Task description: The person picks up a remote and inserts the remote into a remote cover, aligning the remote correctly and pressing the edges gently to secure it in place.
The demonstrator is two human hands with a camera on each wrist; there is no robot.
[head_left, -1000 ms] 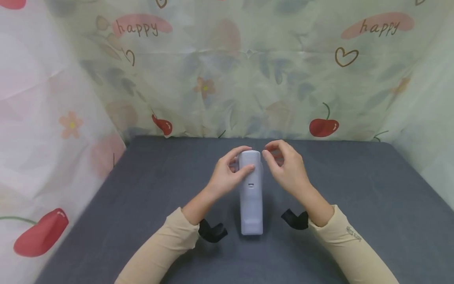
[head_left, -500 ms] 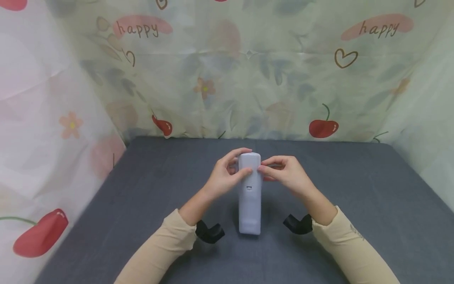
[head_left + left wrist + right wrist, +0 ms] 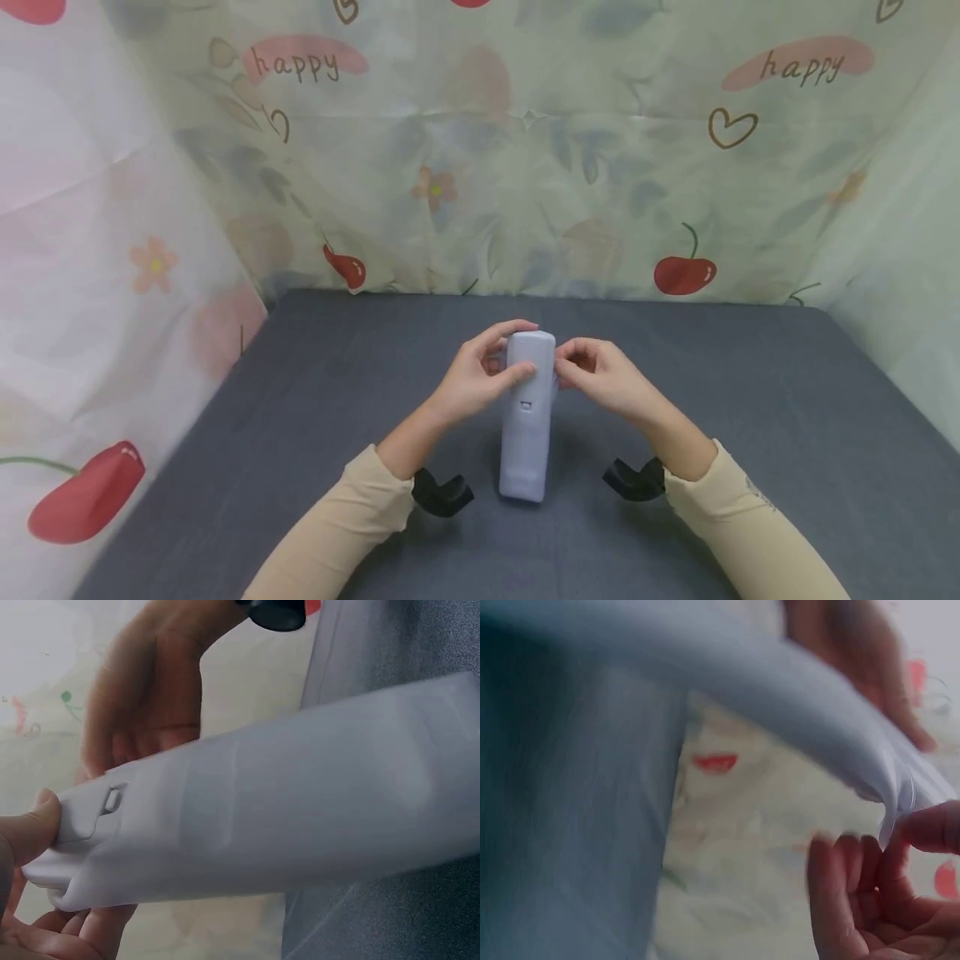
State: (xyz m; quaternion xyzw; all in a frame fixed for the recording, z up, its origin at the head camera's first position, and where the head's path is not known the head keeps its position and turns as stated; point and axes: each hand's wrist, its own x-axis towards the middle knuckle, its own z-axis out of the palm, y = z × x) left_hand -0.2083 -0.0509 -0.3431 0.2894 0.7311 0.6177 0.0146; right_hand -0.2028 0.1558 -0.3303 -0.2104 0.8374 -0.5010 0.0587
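Observation:
A long, pale grey plastic case (image 3: 525, 454) stands on end over the dark table, leaning slightly. My left hand (image 3: 471, 379) grips its upper end, thumb across the face and index finger over the top. A small latch (image 3: 112, 800) sits in that face, near the left thumb. At the upper right side of the case is my right hand (image 3: 613, 379). Its thumb and index finger pinch a thin pale strip (image 3: 889, 819) at the case's edge, seen in the right wrist view. The far side of the case is hidden in the head view.
The dark grey table (image 3: 315, 492) reaches back to a patterned cloth backdrop (image 3: 517, 200), with cloth at both sides too. Black curved wrist pieces (image 3: 444, 493) stick out inward from both cuffs.
My right hand has come down from above the case's top right corner and now pinches at its side. The lower end of the case has swung slightly left; the left hand keeps its grip.

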